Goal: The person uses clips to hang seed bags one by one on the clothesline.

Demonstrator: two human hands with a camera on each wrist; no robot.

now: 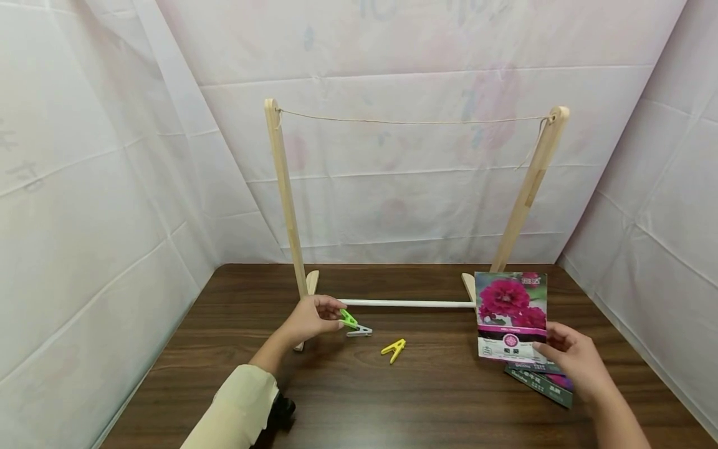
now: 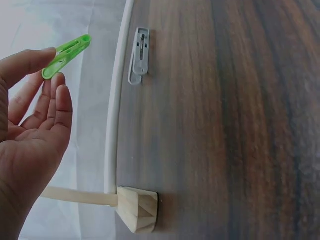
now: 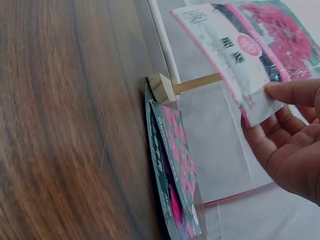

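My left hand [image 1: 315, 318] pinches a green clothespin [image 2: 66, 56] between thumb and fingers, raised above the table. Just beyond it a grey clothespin [image 1: 359, 331] lies on the wood. A yellow clothespin [image 1: 394, 350] rests farther right. By its lower right corner, my right hand [image 1: 578, 360] grips a seed packet [image 1: 512, 317] with magenta flowers, held up off the table. Beneath that packet lie more seed packets [image 3: 172, 172], overlapping and partly hidden in the head view.
A wooden frame stands at the back, with a left post [image 1: 287, 199], a right post [image 1: 527, 193] and a white bar [image 1: 409, 304] low between them. Thin string [image 1: 412, 122] spans the post tops. White cloth [image 1: 392, 218] hangs behind the brown table [image 1: 426, 399].
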